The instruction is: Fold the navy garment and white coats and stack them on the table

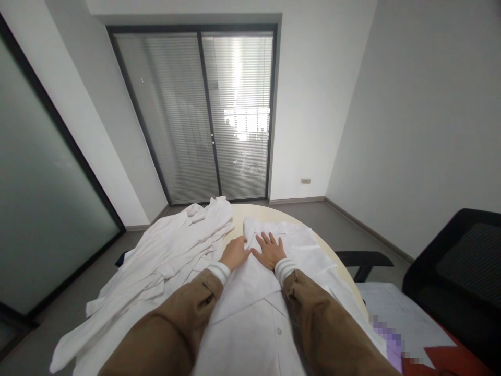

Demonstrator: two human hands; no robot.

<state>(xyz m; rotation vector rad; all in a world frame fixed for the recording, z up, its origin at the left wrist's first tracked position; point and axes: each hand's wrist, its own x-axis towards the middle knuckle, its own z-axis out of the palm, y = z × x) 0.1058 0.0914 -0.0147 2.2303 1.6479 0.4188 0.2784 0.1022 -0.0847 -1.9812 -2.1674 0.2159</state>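
Note:
A white shirt (250,324) lies spread over the round table in front of me, its near end running down between my forearms; a button shows near the bottom of the view. At the left edge of its upper part, my left hand (235,253) is closed, with its fingers curled onto the fabric. Just to the right, my right hand (270,251) rests flat on the shirt, fingers spread and holding nothing. The two thumbs are close together. Part of the shirt is hidden beneath my hands and sleeves.
Loosely heaped white garments (168,266) cover the table's left side and hang over its edge. The pale round tabletop (270,211) shows at the far rim. To the right stands a black mesh chair (457,266), with papers (395,303) near it. Behind is a blind-covered glass partition (191,120).

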